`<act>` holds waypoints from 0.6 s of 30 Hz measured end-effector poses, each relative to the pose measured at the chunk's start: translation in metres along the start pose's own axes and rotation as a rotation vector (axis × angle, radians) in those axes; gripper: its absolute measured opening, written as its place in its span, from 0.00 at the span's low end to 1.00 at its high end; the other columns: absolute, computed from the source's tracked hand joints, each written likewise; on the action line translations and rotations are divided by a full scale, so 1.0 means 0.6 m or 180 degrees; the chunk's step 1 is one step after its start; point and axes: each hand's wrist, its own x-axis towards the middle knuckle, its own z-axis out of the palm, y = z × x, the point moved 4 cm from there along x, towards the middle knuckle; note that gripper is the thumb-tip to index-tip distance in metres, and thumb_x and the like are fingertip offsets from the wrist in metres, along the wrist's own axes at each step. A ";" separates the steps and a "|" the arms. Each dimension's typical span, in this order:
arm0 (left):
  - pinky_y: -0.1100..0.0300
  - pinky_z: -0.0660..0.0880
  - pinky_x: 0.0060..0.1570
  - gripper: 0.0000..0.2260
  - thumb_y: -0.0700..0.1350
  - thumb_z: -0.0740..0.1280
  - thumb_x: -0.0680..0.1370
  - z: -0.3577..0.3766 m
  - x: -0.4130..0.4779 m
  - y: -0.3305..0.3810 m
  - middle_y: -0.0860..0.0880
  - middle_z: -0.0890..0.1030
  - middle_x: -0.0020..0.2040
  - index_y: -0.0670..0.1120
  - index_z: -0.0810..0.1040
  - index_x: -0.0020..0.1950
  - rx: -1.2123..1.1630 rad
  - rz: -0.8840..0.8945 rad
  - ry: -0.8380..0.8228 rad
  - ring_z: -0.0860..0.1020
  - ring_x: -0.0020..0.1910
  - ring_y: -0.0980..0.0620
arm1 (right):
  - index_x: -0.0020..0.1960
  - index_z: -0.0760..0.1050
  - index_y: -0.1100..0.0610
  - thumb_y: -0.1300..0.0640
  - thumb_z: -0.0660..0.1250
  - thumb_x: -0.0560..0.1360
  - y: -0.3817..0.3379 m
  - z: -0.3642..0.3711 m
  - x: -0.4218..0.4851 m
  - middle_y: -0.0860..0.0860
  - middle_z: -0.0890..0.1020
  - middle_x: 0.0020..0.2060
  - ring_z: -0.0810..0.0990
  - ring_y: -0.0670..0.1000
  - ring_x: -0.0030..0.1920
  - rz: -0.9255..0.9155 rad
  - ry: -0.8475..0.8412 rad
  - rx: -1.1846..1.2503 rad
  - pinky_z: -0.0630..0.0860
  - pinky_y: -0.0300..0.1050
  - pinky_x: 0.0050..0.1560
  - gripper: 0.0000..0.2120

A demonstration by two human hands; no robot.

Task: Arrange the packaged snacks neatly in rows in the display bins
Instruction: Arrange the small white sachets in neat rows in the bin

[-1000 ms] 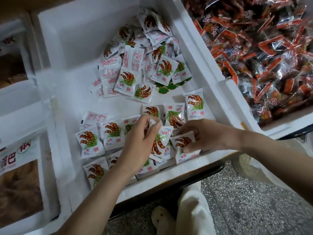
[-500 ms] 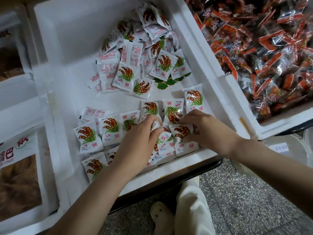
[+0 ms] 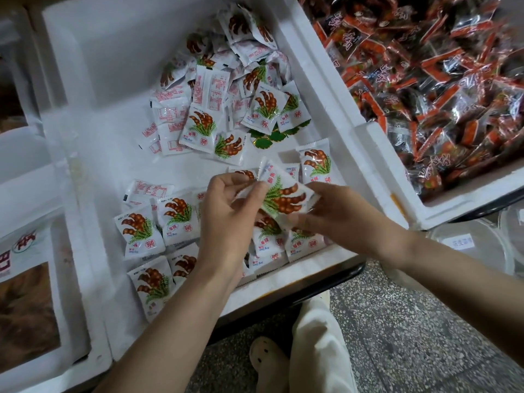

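A white foam bin [image 3: 93, 89] holds small white snack packets printed with brown pods and green leaves. Several lie in rows [image 3: 158, 222] along the near edge; a loose heap [image 3: 226, 97] sits toward the far right corner. Above the rows, both hands hold one packet [image 3: 283, 197] tilted in the air. My left hand [image 3: 226, 214] pinches its left edge between thumb and fingers. My right hand [image 3: 337, 211] grips its right edge and lower side. More packets lie partly hidden under both hands.
A second foam bin [image 3: 380, 154] on the right is heaped with red-and-clear wrapped snacks [image 3: 442, 80]. Foam boxes with large bagged goods [image 3: 25, 302] stand on the left. Below are a speckled floor, a pale trouser leg and a shoe [image 3: 266, 355].
Both hands rose from the near rows, where they were pressing packets into place. They now hold a single packet lifted between them.
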 end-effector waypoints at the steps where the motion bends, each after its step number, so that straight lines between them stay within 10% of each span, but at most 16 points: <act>1: 0.60 0.79 0.45 0.11 0.43 0.71 0.71 0.006 -0.002 0.000 0.47 0.82 0.48 0.45 0.73 0.51 -0.0056 -0.0026 -0.0064 0.82 0.47 0.52 | 0.43 0.76 0.51 0.55 0.68 0.72 -0.005 -0.010 -0.002 0.49 0.85 0.38 0.83 0.46 0.37 0.0031 0.0109 0.0335 0.77 0.37 0.34 0.02; 7: 0.70 0.76 0.42 0.11 0.41 0.71 0.74 0.056 -0.024 -0.014 0.56 0.82 0.46 0.49 0.75 0.53 0.0930 0.0235 -0.1136 0.81 0.44 0.63 | 0.41 0.78 0.58 0.61 0.63 0.76 -0.014 -0.073 -0.009 0.46 0.83 0.28 0.80 0.42 0.27 -0.0091 0.0584 0.0890 0.75 0.33 0.31 0.08; 12: 0.66 0.65 0.59 0.15 0.49 0.67 0.77 0.066 -0.008 -0.030 0.56 0.74 0.58 0.48 0.72 0.62 0.2945 0.1416 -0.1351 0.70 0.60 0.58 | 0.53 0.80 0.56 0.56 0.65 0.76 -0.017 -0.124 0.008 0.42 0.82 0.38 0.80 0.45 0.37 -0.0602 0.0920 -0.1622 0.73 0.32 0.40 0.09; 18: 0.60 0.53 0.62 0.21 0.56 0.58 0.79 0.043 -0.010 -0.062 0.53 0.68 0.65 0.51 0.64 0.70 0.4243 0.1497 -0.1459 0.62 0.66 0.52 | 0.52 0.76 0.57 0.68 0.60 0.76 0.037 -0.077 0.040 0.54 0.79 0.45 0.77 0.54 0.48 -0.0861 -0.0056 -0.2959 0.73 0.51 0.49 0.10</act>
